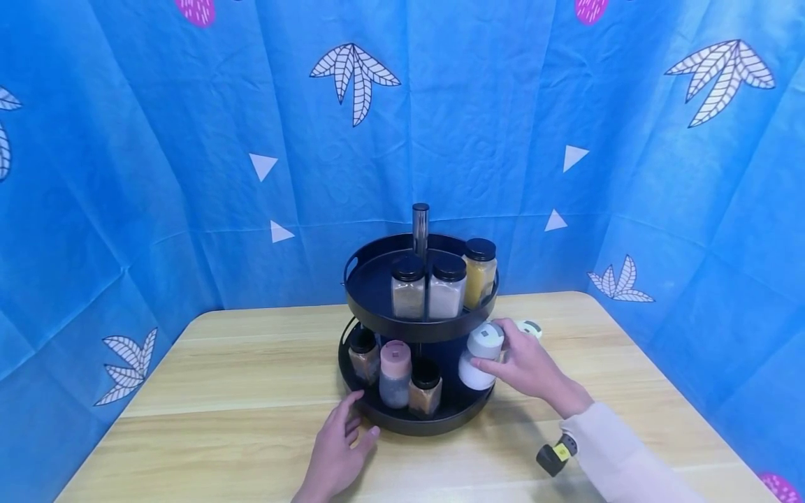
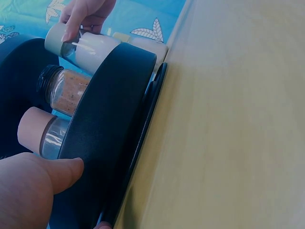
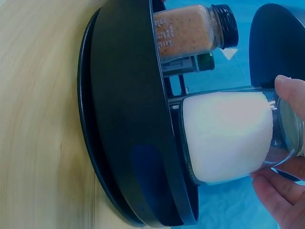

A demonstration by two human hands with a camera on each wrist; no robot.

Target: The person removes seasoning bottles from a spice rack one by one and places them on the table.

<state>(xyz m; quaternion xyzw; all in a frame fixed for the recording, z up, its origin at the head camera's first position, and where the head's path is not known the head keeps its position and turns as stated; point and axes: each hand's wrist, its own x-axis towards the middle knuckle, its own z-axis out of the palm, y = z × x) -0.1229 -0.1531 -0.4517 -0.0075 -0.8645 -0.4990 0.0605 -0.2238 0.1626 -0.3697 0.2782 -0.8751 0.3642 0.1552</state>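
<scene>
My right hand (image 1: 527, 362) grips a clear seasoning jar (image 1: 476, 372) of white granules by its pale grey-green lid, fingers and thumb around the top. In the right wrist view, the jar's base is right at the wall of the lower tray (image 3: 126, 95). My left hand (image 1: 337, 450) lies by the front left rim of that tray, fingers relaxed and spread. Its thumb (image 2: 66, 174) overlaps the tray wall in the left wrist view. Nearest to it stand a pink-lidded jar (image 1: 395, 377) and a black-lidded jar (image 1: 425, 391) with brown seasoning.
The upper tray (image 1: 377, 307) of the black two-tier rack carries several black-lidded jars, one with yellow contents (image 1: 480, 276). Another black-lidded jar (image 1: 363, 358) sits at the lower left. Behind the right hand, a pale green lid (image 1: 530, 328) shows. Blue curtains surround the wooden table (image 1: 239, 391).
</scene>
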